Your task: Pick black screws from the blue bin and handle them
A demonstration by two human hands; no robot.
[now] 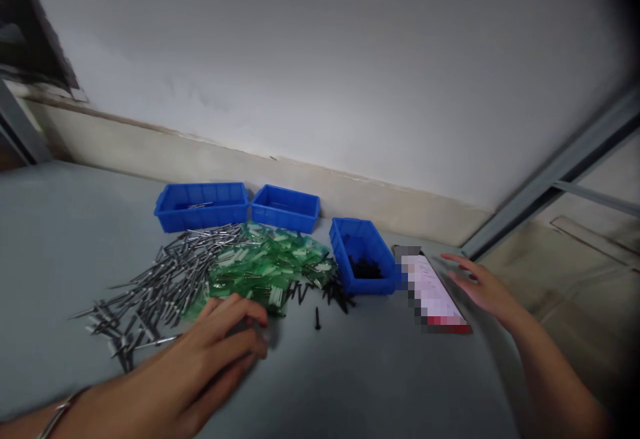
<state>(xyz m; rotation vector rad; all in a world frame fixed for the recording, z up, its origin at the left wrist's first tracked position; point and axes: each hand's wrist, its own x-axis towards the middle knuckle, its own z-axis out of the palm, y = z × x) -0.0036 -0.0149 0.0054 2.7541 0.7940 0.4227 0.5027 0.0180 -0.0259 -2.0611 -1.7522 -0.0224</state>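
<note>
My left hand point(215, 359) hovers over the near edge of a heap of green plastic packets point(265, 259), its fingers loosely bent and slightly apart, with nothing visible in them. Left of those packets lies a pile of long silver blind rivets point(175, 269). Black screws point(333, 292) are scattered on the table to the right, and one loose screw point(317, 319) lies nearer to me. At the right, my right hand point(483, 292) is open beside a phone point(440, 289) with a lit screen, fingers pointing toward its top edge.
Three blue bins stand along the back: a left bin point(200, 219) with a few rivets, a middle bin point(285, 215), and a right bin point(370, 282) holding black screws. A pale wall point(320, 79) rises behind the grey table point(370, 372). A metal frame point(550, 179) stands at right.
</note>
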